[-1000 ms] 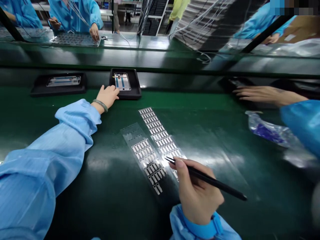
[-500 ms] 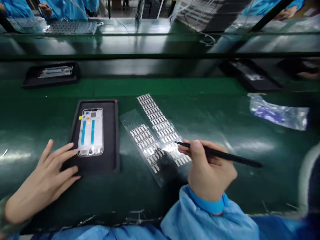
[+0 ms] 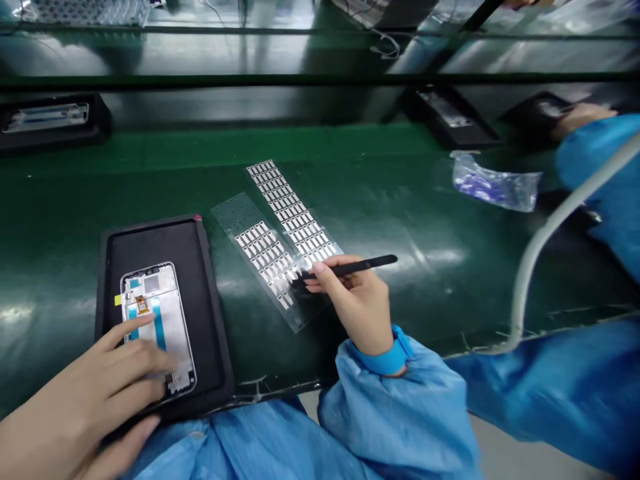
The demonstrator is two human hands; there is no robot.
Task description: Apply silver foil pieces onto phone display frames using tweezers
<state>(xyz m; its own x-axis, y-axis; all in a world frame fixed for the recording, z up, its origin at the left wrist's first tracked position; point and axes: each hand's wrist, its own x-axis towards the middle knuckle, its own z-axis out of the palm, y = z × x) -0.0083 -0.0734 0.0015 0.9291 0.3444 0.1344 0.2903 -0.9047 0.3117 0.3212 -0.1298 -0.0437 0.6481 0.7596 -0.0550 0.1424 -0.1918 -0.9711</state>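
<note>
My right hand [image 3: 357, 300] grips black tweezers [image 3: 360, 265], their tips down at the lower part of the nearer sheet of small silvery stickers [image 3: 265, 250]. Whether a sticker is between the tips I cannot tell. A second, longer sticker sheet [image 3: 287, 207] lies just beyond it, partly behind the right hand. My left hand [image 3: 120, 373] is spread over the lower part of a phone frame [image 3: 173, 320] with blue strips and a yellow tab. That frame rests tilted in a black tray [image 3: 203, 293], and the hand hides its lower left.
Farther back on the green belt stand two more black trays with phone frames, at left [image 3: 55, 123] and right [image 3: 450, 120]. A clear plastic bag [image 3: 495, 183] with something purple lies right. A co-worker's blue sleeve [image 3: 600, 167] and a pale curved tube [image 3: 535, 247] are at the right.
The tray and phone frame have come nearer to me, and my left hand has moved onto the frame. My right hand has brought the tweezers from the longer sheet to the nearer one.
</note>
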